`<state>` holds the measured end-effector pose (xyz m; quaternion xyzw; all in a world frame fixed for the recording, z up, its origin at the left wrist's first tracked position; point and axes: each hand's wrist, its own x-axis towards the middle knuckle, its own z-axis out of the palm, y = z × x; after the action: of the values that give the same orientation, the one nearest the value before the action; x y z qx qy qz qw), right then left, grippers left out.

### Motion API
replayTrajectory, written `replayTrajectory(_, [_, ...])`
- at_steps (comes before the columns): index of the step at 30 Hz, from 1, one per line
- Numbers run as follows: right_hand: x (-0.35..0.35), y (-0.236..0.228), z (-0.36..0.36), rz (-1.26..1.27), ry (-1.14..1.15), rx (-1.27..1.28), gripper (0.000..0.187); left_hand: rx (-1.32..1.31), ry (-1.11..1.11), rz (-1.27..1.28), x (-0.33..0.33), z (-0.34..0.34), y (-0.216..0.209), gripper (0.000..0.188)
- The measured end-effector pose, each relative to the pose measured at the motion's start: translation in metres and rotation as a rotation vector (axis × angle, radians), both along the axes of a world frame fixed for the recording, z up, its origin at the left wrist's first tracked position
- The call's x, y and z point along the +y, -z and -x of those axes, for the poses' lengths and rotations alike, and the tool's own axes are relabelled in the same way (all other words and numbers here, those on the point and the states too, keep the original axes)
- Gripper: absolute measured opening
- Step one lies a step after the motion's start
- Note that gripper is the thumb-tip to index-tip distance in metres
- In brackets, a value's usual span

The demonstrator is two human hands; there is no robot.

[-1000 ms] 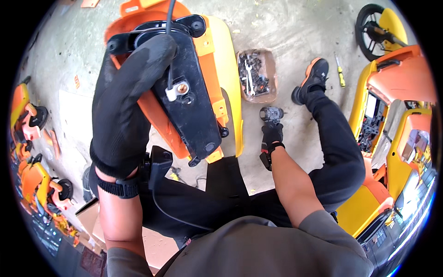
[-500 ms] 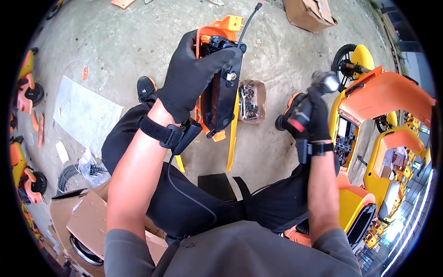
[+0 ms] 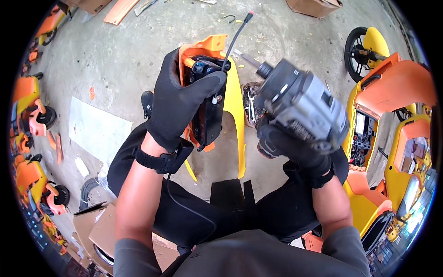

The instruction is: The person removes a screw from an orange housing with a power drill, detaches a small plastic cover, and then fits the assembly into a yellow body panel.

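Observation:
My left hand (image 3: 173, 99), in a black glove, grips an orange plastic part (image 3: 208, 45) with a long black housing (image 3: 211, 121) fitted against it. Its thumb lies over the top of the housing, where a black cable (image 3: 238, 31) sticks up. A curved yellow panel (image 3: 237, 104) extends behind and below this assembly. My right hand (image 3: 300, 150), also gloved, is closed around the handle of a grey cordless drill (image 3: 304, 106). The drill is raised, its slightly blurred bit pointing up and left toward the cable, apart from the housing.
Between my feet a small box (image 3: 250, 104) holds wrenches and hardware. Orange-and-yellow scooter bodies (image 3: 392, 87) stand on the right, with more on the left (image 3: 32, 180). A white sheet (image 3: 97, 131) lies on the floor. Cardboard boxes sit at lower left (image 3: 108, 231) and far right (image 3: 316, 7).
My right hand has swung the drill inward and up from beside my right knee, turning it toward the assembly. My left hand, still gripping the assembly, sits slightly lower and farther left.

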<state>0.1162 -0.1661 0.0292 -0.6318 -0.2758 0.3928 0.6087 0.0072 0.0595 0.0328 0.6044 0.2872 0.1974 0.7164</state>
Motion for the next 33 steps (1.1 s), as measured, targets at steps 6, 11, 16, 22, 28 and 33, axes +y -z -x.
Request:
replayTrajectory(6, [0.003, 0.007, -0.006, -0.013, -0.132, -0.356, 0.044, -0.007, 0.014, -0.015, 0.001, -0.006, 0.008, 0.053])
replayTrajectory(11, [-0.005, 0.033, -0.003, 0.019, -0.242, -0.748, 0.048, 0.024, 0.013, -0.048, 0.002, -0.004, 0.011, 0.054])
replayTrajectory(16, [0.001, 0.029, -0.002, 0.011, -0.268, -1.109, 0.043, 0.021, -0.028, -0.109, 0.0, -0.001, 0.014, 0.054])
replayTrajectory(22, [0.002, 0.03, -0.001, 0.024, -0.268, -0.908, 0.042, 0.055, -0.047, -0.187, -0.001, 0.002, 0.01, 0.052])
replayTrajectory(28, [0.001, 0.033, -0.007, 0.009, -0.314, -1.11, 0.042, 0.081, -0.022, -0.197, -0.001, 0.002, 0.006, 0.053])
replayTrajectory(33, [0.005, 0.016, -0.015, 0.152, -0.35, -0.595, 0.05, 0.095, -0.011, -0.261, 0.001, 0.004, 0.011, 0.056])
